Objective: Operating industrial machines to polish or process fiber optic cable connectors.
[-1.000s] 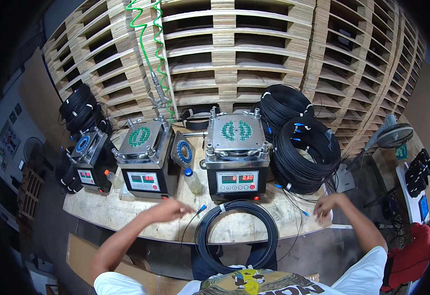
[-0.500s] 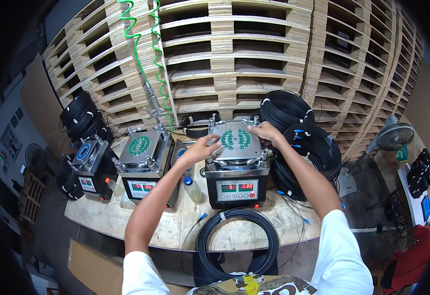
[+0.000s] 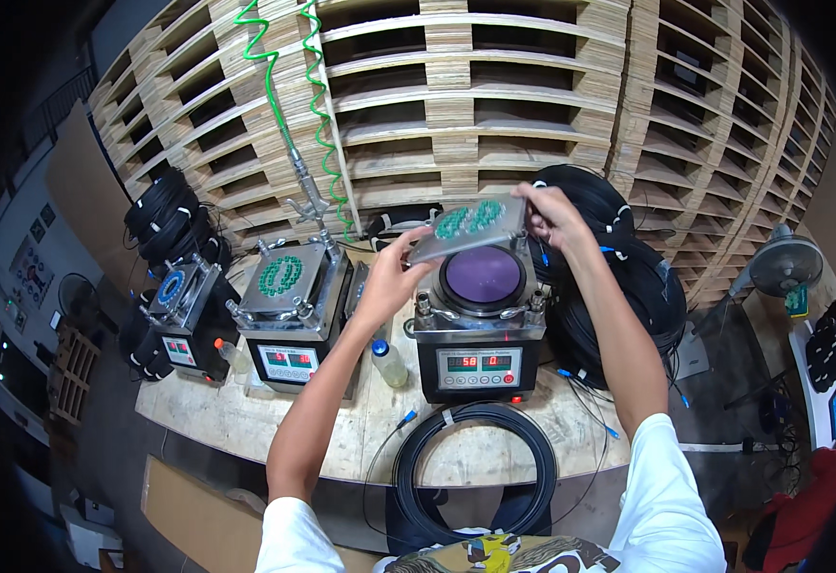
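Note:
A square metal fixture plate (image 3: 426, 251), set with rings of small green fittings (image 3: 471, 220), is held up and tilted between my two hands. My left hand (image 3: 401, 279) grips its left edge with thumb and fingers. The far right corner is pinched by my right hand (image 3: 553, 220). Beneath the raised plate, a round purple polishing pad (image 3: 483, 276) shows on top of the nearest polishing machine (image 3: 478, 369). Metal corner posts (image 3: 535, 300) stand around the pad. The plate's underside is hidden from me.
Two similar machines stand to the left, the middle one (image 3: 281, 361) carrying a green-studded plate. A blue-capped bottle (image 3: 389, 365) is beside my machine. A coil of black cable (image 3: 410, 473) lies at the bench's front; larger black coils (image 3: 642, 306) sit right. An air gun (image 3: 311, 196) hangs behind.
The fixture plate has come up off the machine and tilted, with both hands gripping it. The purple pad, covered before, is now visible. The head view has shifted slightly.

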`<action>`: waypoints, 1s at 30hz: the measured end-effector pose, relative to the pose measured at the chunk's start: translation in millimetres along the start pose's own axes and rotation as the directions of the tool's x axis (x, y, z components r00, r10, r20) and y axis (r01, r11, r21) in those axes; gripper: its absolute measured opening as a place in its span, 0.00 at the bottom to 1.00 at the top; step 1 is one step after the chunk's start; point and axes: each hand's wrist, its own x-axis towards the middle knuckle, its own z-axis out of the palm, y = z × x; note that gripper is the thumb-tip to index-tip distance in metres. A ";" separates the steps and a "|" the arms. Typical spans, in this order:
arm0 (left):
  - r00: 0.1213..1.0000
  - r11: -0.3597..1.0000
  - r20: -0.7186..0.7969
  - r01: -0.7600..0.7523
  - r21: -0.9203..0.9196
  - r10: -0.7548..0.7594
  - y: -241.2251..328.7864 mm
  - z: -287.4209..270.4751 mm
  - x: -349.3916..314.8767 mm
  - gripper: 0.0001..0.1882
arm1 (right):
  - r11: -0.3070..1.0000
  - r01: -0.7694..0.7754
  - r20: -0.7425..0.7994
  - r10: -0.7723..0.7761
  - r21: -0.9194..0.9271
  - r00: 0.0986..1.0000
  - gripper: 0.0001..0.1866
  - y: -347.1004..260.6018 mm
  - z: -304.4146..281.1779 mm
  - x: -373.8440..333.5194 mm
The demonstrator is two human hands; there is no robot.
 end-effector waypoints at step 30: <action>0.960 0.965 -0.110 0.250 -0.075 -0.257 -92.3 12.5 18.7 0.26 | 0.565 0.046 -0.231 -0.410 -0.824 0.882 0.27 -0.2 109.3 113.4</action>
